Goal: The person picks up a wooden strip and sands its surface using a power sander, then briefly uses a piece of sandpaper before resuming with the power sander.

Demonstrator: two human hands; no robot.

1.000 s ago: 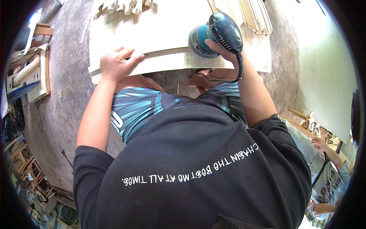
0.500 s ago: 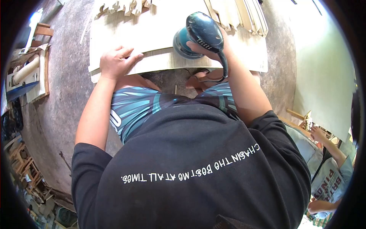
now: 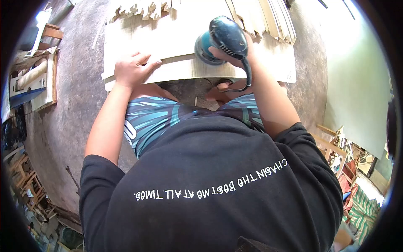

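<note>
My right hand (image 3: 251, 49) is wrapped round a teal and black electric sander (image 3: 228, 38), whose round base rests on a pale wooden board (image 3: 178, 67). The sander's cord hangs down past the table's front edge beside my forearm. At the board's left part, my left hand (image 3: 132, 69) presses down with its fingers bent over the board and its thumb stretched to the right. The board lies along the front of a pale work table (image 3: 138, 35).
Short notched wood pieces (image 3: 145, 10) lie at the table's back left, long wood strips (image 3: 277, 21) at the back right. A ribbed hose (image 3: 31, 75) sits on a bench to the left. Scrap wood (image 3: 31, 180) is heaped lower left. A pale panel (image 3: 357, 80) stands right.
The table, sander and both hands appear slightly farther right and lower in view. My grips look the same. The other person at lower right has mostly gone out of view.
</note>
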